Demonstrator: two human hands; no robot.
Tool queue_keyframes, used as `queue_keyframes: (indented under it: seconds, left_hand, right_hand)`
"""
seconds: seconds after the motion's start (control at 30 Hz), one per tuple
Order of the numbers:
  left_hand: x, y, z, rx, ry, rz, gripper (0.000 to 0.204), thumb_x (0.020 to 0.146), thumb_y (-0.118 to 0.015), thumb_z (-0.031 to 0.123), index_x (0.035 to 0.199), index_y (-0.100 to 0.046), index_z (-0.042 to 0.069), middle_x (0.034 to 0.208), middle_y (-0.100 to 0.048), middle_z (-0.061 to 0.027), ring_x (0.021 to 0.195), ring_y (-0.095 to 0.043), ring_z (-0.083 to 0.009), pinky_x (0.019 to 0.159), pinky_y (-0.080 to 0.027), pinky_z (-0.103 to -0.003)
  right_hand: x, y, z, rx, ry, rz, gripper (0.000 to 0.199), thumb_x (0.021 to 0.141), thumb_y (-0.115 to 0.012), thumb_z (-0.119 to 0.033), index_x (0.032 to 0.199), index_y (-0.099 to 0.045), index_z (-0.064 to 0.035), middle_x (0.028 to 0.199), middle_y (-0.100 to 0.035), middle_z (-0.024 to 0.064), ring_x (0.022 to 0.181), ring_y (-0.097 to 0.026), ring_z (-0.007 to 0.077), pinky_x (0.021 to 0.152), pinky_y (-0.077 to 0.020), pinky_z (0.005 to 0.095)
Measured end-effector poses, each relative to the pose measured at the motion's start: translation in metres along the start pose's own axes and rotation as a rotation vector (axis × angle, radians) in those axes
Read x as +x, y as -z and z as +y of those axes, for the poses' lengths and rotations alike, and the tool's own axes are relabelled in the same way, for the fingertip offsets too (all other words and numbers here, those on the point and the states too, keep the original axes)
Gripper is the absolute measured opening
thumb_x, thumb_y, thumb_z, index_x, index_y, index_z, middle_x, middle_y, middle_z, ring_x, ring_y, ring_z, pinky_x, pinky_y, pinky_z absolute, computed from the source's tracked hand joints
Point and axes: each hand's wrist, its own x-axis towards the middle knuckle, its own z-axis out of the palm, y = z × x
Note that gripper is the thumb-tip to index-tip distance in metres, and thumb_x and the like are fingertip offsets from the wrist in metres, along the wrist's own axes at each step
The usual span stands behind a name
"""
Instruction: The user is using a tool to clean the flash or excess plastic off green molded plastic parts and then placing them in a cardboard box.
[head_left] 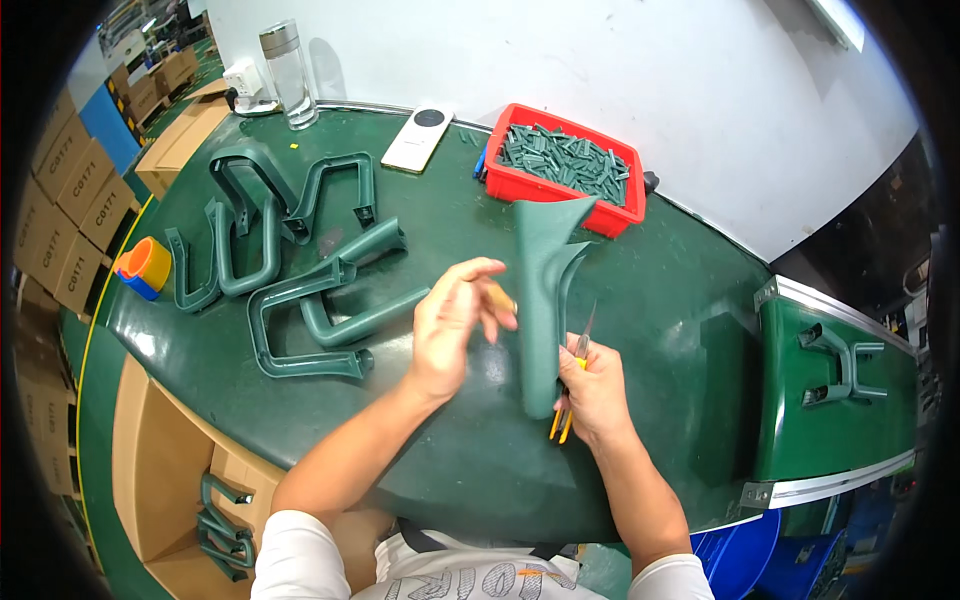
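My right hand is closed around a yellow-and-black utility knife, its thin blade pointing up and away from me. The same hand grips the lower side of a dark green moulded plastic part, which stands tilted above the table with its flared, forked end at the top. Just left of this part is my left hand, open, fingers apart and half bent, apparently not touching it. Something yellowish covers one of its fingertips. Several green bent plastic handles lie on the table to the left.
Behind the part stands a red bin of small green pieces. A white phone and a glass bottle are along the back. An orange tape roll sits far left. A cardboard box holds handles; a conveyor carries another part.
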Motion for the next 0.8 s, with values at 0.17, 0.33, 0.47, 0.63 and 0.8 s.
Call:
queue_keyframes:
  seconds: [0.17, 0.33, 0.47, 0.63, 0.8]
  left_hand:
    - [0.006, 0.003, -0.019, 1.073, -0.735, -0.054, 0.040, 0.069, -0.067, 0.001, 0.108, -0.058, -0.001, 0.111, -0.055, -0.0233, 0.098, -0.058, -0.0303, 0.075, -0.051, -0.037]
    - [0.007, 0.010, -0.026, 0.812, -0.769, -0.111, 0.051, 0.058, -0.077, -0.001, 0.106, -0.059, -0.001, 0.095, -0.065, -0.0193, 0.084, -0.064, -0.0313, 0.074, -0.053, -0.036]
    - [-0.002, 0.007, -0.025, 0.521, -0.414, -0.272, 0.038, 0.068, -0.075, 0.001, 0.101, -0.055, 0.001, 0.103, -0.063, -0.0152, 0.090, -0.062, -0.0270, 0.078, -0.050, -0.035]
    - [-0.013, 0.005, -0.032, 0.378, -0.120, -0.364, 0.033, 0.072, -0.074, 0.005, 0.101, -0.058, 0.000, 0.099, -0.065, -0.0127, 0.089, -0.063, -0.0222, 0.076, -0.051, -0.033]
    - [-0.015, 0.000, -0.029, 0.183, -0.024, -0.339, 0.030, 0.078, -0.072, 0.016, 0.099, -0.061, -0.002, 0.092, -0.068, -0.0094, 0.081, -0.065, -0.0177, 0.071, -0.053, -0.030]
  right_hand:
    - [-0.020, -0.018, 0.001, 0.153, -0.218, -0.075, 0.016, 0.091, -0.052, -0.012, 0.095, -0.061, 0.0012, 0.068, -0.063, 0.0097, 0.042, -0.049, 0.0076, 0.039, -0.0370, 0.0208]
    - [-0.031, -0.009, 0.001, 0.268, -0.228, -0.363, 0.033, 0.093, -0.052, -0.027, 0.104, -0.058, 0.0033, 0.068, -0.062, 0.0110, 0.041, -0.046, 0.0108, 0.043, -0.0383, 0.0237]
    - [-0.016, 0.023, 0.004, -0.637, 0.462, -0.087, 0.044, 0.095, -0.046, -0.038, 0.111, -0.056, 0.0015, 0.071, -0.062, 0.0096, 0.057, -0.056, 0.0183, 0.056, -0.0461, 0.0338]
    - [-0.010, 0.040, 0.021, -1.051, 0.761, 0.189, 0.024, 0.086, -0.060, -0.026, 0.090, -0.064, -0.0023, 0.066, -0.057, 0.0090, 0.059, -0.056, 0.0254, 0.053, -0.0448, 0.0354]
    - [-0.007, 0.043, 0.030, -1.018, 0.864, 0.204, 0.019, 0.077, -0.069, -0.021, 0.078, -0.066, -0.0028, 0.062, -0.055, 0.0067, 0.055, -0.055, 0.0231, 0.048, -0.0428, 0.0337]
